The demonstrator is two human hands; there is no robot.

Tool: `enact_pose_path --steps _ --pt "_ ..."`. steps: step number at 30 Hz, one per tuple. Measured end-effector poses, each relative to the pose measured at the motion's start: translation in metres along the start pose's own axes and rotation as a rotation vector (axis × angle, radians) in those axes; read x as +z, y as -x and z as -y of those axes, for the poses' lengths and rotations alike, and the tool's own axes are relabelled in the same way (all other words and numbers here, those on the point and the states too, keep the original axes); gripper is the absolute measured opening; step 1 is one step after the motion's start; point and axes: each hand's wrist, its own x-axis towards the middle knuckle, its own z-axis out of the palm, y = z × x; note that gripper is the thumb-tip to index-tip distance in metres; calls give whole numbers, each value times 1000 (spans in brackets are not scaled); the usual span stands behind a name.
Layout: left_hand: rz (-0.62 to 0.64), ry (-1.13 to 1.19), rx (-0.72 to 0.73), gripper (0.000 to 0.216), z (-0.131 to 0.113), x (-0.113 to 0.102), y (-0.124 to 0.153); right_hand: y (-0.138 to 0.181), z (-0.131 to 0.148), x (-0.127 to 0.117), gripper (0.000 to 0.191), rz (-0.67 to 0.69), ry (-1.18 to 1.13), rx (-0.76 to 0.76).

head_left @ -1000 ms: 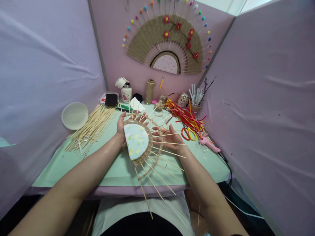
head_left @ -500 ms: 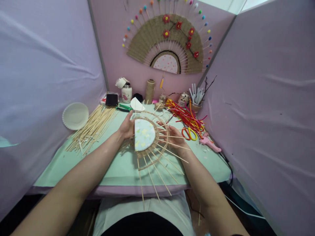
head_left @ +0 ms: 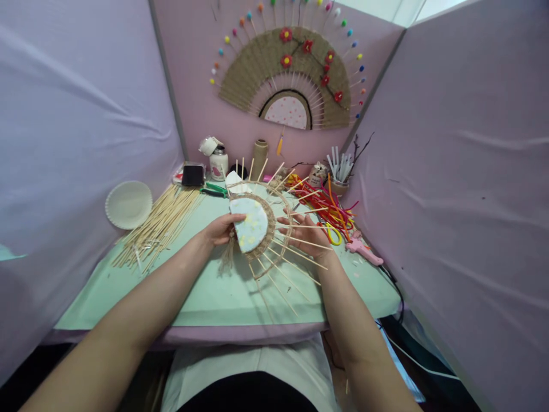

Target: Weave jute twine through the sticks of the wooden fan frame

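Observation:
I hold a half-made fan (head_left: pixel 253 229) over the green table (head_left: pixel 206 297): a pale floral half-disc ringed with woven twine, with thin wooden sticks radiating out. My left hand (head_left: pixel 221 229) pinches the straight edge of the half-disc, thumb on its face. My right hand (head_left: pixel 306 232) lies behind the sticks on the right, fingers spread and supporting them. A loose tuft of twine (head_left: pixel 226 260) hangs below the left hand.
A pile of bamboo sticks (head_left: pixel 160 223) and a white paper plate (head_left: pixel 128 203) lie at left. Coloured pipe cleaners (head_left: pixel 326 203), scissors (head_left: pixel 332 233) and a pink glue gun (head_left: pixel 363 252) lie at right. A twine spool (head_left: pixel 258 159), a jar (head_left: pixel 218 163) and a finished fan (head_left: pixel 286 77) are at the back.
The fan has been turned and lifted away from me, so its sticks now point more up and to the right. My left hand shifted from behind the disc to its edge.

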Motion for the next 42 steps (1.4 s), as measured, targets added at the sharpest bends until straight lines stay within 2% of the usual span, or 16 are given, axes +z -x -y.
enact_pose_path --steps 4,10,17,21,25,31,35,37,40,42 --pt "-56 15 50 32 -7 -2 1 -3 4 -7 27 -119 68 -124" --pt "-113 2 118 29 -13 -8 1 -5 7 -16 24 -317 324 -205" --pt "-227 28 186 26 -28 -17 2 -11 6 -32 41 -558 385 -366" --pt "-271 2 210 28 -30 -19 2 -13 5 -31 42 -614 369 -458" --pt "-290 -3 238 28 -29 -19 1 -11 4 -28 39 -567 403 -499" --pt "-292 86 253 29 -30 -16 1 -11 0 -23 35 -450 425 -391" --pt "-251 142 254 29 -26 -11 1 -10 -4 -16 34 -440 500 -316" --pt "-230 152 244 29 -23 -7 0 -8 -7 -11 34 -373 617 -242" --pt "-227 137 226 29 -17 -2 0 -4 -10 -5 35 -201 811 -140" --pt "-231 123 229 29 -15 0 0 -2 -10 -4 35 -168 841 -130"
